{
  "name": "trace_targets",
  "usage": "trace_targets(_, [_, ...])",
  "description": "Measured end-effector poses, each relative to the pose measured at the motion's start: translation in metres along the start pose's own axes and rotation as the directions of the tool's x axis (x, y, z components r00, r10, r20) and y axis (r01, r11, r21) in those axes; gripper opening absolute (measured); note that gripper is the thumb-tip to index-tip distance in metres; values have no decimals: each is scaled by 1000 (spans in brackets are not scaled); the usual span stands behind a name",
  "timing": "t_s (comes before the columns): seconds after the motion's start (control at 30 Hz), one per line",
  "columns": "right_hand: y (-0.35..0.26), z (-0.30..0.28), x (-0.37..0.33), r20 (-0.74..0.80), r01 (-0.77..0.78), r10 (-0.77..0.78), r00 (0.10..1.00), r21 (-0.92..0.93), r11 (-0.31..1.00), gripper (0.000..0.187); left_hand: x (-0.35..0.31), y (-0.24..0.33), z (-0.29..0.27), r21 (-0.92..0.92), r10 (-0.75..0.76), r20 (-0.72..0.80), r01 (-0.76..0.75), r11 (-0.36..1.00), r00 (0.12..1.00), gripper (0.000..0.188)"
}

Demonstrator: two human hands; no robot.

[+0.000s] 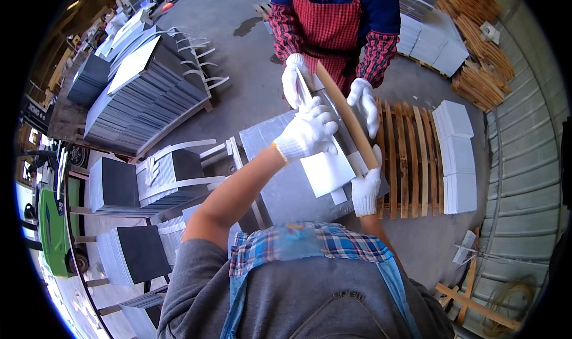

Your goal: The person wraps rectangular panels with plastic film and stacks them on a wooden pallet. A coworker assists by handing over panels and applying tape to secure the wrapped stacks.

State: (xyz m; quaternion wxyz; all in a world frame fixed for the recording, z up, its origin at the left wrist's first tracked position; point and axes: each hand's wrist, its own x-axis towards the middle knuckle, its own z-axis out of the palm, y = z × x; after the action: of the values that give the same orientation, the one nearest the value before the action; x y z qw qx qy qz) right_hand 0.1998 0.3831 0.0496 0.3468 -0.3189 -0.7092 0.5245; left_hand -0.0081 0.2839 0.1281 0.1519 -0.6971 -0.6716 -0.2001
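Both my hands wear white knit gloves. My left hand (307,131) is over the middle of a grey slab-topped stack (277,187), its fingers curled close to a co-worker's gloved hand (293,80); what they hold is hidden. A thin white piece (304,92) stands up between these two hands. My right hand (366,190) grips the near end of a long tan strip (345,112), which stands on edge along the stack's right side. The co-worker's other gloved hand (363,103) is beside the strip, fingers spread. A white square sheet (328,172) lies below my left hand.
A co-worker in a red checked apron (328,29) stands across the stack. To the right are a slatted wooden pallet (411,160) and white stacked blocks (456,157). Strapped dark slabs (146,95) and a green forklift (53,232) are on the left. White gloves (152,170) lie on one bundle.
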Motion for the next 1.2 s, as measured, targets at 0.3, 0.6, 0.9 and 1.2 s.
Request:
trace_targets(0.3, [-19,-33,-13,406,566,-474,781,-141,813,47,-14,-4,36,16,20,-288,-16,1000,957,35])
trace_targets(0.6, [-25,-24,-16,421,482,-365,830,-211,851,69,-11,-3,6,-45,-25,-37,23,999,999,46])
trace_targets(0.9, [-36,-10,-20,77,146,-135,988,-158,977,47,15,-6,54,-280,70,-150,-111,954,986,31])
trace_targets(1.2, [-16,-9,-24,183,329,-275,944,-461,824,65,18,9,39,-200,-69,-120,44,979,990,33])
